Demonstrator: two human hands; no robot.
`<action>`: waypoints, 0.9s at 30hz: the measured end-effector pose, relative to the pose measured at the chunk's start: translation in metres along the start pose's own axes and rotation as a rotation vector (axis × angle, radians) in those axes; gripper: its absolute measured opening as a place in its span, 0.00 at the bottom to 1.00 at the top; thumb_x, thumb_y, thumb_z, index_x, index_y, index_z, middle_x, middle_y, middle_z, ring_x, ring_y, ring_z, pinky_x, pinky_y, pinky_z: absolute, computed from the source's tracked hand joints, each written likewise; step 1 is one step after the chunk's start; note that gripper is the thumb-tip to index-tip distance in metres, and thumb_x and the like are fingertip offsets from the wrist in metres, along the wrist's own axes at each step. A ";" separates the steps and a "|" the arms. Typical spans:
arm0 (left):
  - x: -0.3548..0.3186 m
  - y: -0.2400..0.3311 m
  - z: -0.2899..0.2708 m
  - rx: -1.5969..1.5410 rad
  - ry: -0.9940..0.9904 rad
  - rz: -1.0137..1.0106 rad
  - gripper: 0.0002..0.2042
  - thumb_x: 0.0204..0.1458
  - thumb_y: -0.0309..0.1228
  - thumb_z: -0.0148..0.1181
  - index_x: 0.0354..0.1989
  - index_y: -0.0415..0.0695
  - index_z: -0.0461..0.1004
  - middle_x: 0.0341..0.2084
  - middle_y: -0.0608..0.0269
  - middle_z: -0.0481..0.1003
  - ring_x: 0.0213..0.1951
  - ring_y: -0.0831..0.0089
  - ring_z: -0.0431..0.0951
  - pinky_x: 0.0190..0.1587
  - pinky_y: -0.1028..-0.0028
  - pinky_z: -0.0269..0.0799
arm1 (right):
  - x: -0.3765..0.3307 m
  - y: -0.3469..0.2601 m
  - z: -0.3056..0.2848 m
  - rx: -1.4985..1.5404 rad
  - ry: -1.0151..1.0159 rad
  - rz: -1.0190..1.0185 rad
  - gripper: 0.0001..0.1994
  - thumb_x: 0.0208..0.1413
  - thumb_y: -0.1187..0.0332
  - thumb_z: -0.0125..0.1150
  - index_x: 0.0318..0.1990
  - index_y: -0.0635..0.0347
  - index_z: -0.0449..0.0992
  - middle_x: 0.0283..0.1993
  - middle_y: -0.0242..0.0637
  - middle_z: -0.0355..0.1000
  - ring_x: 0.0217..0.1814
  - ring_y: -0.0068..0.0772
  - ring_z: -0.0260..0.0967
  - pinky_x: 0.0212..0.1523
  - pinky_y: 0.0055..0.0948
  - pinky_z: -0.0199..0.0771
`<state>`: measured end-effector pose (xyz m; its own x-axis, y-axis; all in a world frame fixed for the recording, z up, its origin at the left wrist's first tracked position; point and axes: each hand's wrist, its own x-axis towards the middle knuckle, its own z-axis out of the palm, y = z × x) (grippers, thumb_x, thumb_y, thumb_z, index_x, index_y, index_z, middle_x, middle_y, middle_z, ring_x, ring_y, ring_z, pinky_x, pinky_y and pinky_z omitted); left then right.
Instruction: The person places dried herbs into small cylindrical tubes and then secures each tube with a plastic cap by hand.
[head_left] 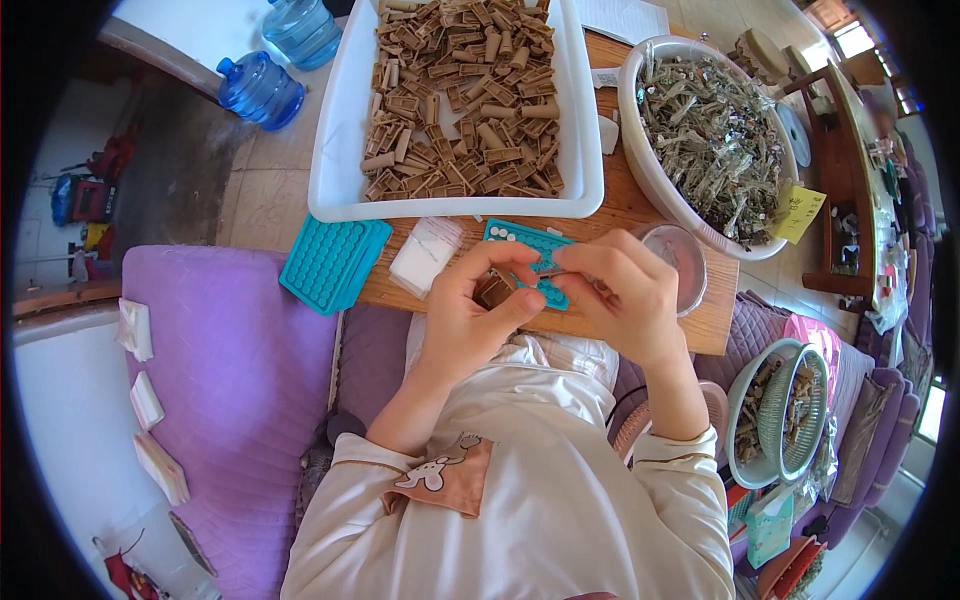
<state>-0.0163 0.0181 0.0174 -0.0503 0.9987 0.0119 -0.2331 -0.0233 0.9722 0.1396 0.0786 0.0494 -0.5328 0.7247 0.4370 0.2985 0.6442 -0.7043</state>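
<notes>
My left hand (pixel 468 305) is closed around a small brown plastic part (pixel 494 289), its thumb and index finger bent round it. Close against it, my right hand (pixel 632 292) pinches with thumb and fingertips; a thin sliver shows there, too small to name. Both hands hover over the table's near edge, above a teal dimpled tray (pixel 527 236) with several small white discs in its far left corner. The fingers hide part of this tray. Left of it lie a white packet (pixel 425 256) and stacked teal dimpled trays (pixel 335 264).
Beyond my hands, a large white bin (pixel 455 210) holds many brown plastic parts. A white basin (pixel 640 140) of shiny clear strips stands right, with a yellow note (pixel 798 213) on its rim. A round pinkish container (pixel 690 268) sits beside my right hand. Baskets (pixel 757 410) stand lower right.
</notes>
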 end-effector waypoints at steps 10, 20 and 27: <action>-0.004 -0.013 0.003 0.059 0.045 -0.028 0.14 0.39 0.28 0.64 0.34 0.39 0.70 0.24 0.71 0.70 0.21 0.91 0.63 0.22 0.90 0.55 | -0.008 -0.006 0.003 -0.027 -0.021 0.009 0.10 0.36 0.73 0.62 0.30 0.59 0.72 0.22 0.34 0.63 0.22 0.32 0.65 0.20 0.28 0.65; -0.007 -0.021 0.009 -0.148 0.143 0.097 0.15 0.47 0.32 0.56 0.40 0.42 0.62 0.23 0.66 0.70 0.16 0.91 0.59 0.18 0.89 0.52 | -0.018 -0.001 0.008 -0.010 0.018 0.118 0.11 0.32 0.78 0.65 0.27 0.63 0.71 0.24 0.35 0.68 0.21 0.23 0.65 0.18 0.20 0.65; -0.008 -0.043 -0.009 -0.495 0.039 -0.295 0.17 0.55 0.44 0.36 0.43 0.43 0.61 0.26 0.61 0.70 0.14 0.86 0.55 0.17 0.86 0.49 | -0.020 -0.006 0.018 0.064 0.083 0.125 0.10 0.35 0.76 0.63 0.28 0.61 0.71 0.23 0.34 0.67 0.19 0.27 0.65 0.18 0.22 0.65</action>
<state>-0.0143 0.0108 -0.0265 0.0524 0.9640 -0.2608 -0.6692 0.2278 0.7073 0.1344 0.0557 0.0343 -0.4271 0.8175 0.3864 0.3058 0.5328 -0.7891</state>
